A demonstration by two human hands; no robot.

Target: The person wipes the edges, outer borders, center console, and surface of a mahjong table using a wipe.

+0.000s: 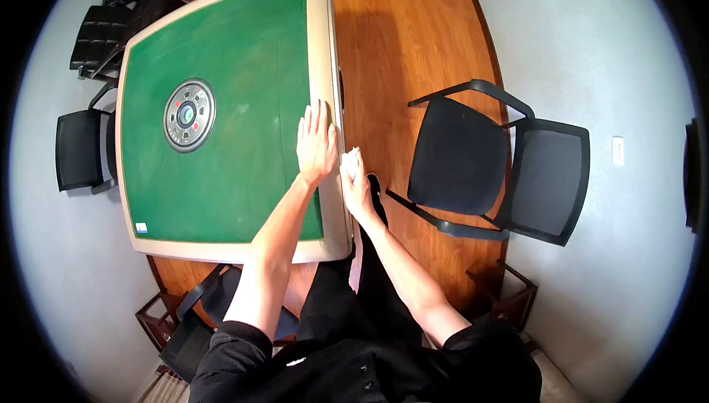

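My left hand (317,141) lies flat with its fingers stretched out, across the green felt and the beige rim of a mahjong table (319,48). Just right of that rim, my right hand (357,187) is closed around a crumpled white tissue or cloth (351,164); which of the two I cannot tell. Set into the felt, left of my hands, is a round black-and-grey dice console (189,115). A small white label (141,227) sits at the near left corner of the felt.
A black mesh armchair (473,155) stands to the right on the wooden floor (384,56), near the wall. Another black chair (80,150) is beyond the table's left side. More chairs (214,307) stand at the near left, and black folded seats (103,33) at the far left.
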